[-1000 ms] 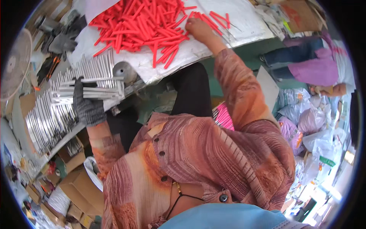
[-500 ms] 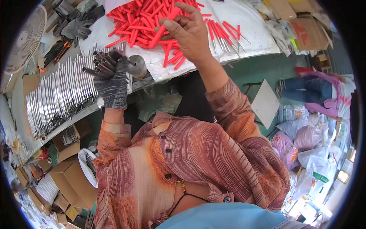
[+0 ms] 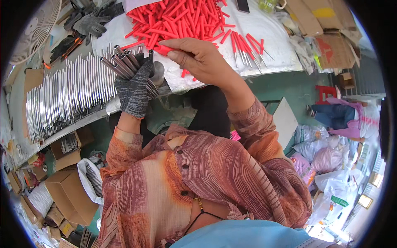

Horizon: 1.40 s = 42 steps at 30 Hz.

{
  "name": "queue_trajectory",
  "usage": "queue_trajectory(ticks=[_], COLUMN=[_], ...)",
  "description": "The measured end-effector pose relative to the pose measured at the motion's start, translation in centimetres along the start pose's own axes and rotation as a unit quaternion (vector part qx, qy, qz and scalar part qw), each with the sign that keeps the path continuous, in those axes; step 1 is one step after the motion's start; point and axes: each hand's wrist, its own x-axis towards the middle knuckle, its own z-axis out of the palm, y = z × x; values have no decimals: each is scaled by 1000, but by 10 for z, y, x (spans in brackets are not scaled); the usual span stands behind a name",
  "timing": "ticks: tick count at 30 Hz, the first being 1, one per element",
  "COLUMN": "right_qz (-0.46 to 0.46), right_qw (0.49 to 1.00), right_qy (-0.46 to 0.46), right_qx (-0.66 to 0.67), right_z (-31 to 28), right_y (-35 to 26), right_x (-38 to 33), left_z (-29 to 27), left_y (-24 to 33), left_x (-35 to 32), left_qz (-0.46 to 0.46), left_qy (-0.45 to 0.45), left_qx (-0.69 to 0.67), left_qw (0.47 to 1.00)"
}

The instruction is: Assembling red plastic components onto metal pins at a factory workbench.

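Observation:
My left hand (image 3: 133, 93), in a dark grey knit glove, is closed around a bundle of hollow metal tubes (image 3: 120, 63), their ends pointing up. My bare right hand (image 3: 202, 60) grips a red sleeve (image 3: 164, 50) between thumb and fingers. The sleeve's near end is beside the top of one tube (image 3: 151, 54) at the glove; whether they touch I cannot tell. Behind lies a heap of loose red sleeves (image 3: 182, 20). Several thin metal rods with red sleeves on them (image 3: 248, 44) lie to its right. A grey metal cylinder (image 3: 158, 73) is partly hidden behind the glove.
A long row of metal rods (image 3: 68, 97) lies along the bench at left, near spare gloves (image 3: 91, 25) and a fan (image 3: 37, 31). A phone (image 3: 242, 5) is at the back. Cardboard boxes (image 3: 72, 198), plastic bags (image 3: 326, 159) and another person (image 3: 347, 115) are around the bench.
My right hand has come down and nearer with the red sleeve, from above the heap to the tube bundle. My left hand has shifted slightly right, and the view has moved a little.

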Motion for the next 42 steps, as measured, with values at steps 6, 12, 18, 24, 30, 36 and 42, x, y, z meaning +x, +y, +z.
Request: queue_trajectory(ticks=[6,12,18,24,30,36,42], right_qz=[9,-234,-195,71,-113,41,234], right_qw=[989,882,920,976,986,964,822], right_qy=[-47,-95,-41,-12,24,241,408], right_qx=[-137,-398,-338,204,-121,103,-322], right_z=[-9,-14,0,36,65,62,-110], right_y=[-14,-66,-77,-33,20,8,182], right_x=[15,53,64,41,28,37,-15], left_z=[3,0,-9,-21,-18,-51,-52], left_y=[2,8,0,-10,-4,-16,-10], left_x=[1,-3,5,17,19,30,24], left_qz=[-7,19,21,-94,-244,-153,-127], left_qy=[-2,-23,-44,-63,-55,22,-19], left_qx=[-9,-23,-20,-14,-281,-240,-240], left_qw=[1000,999,999,993,926,959,962])
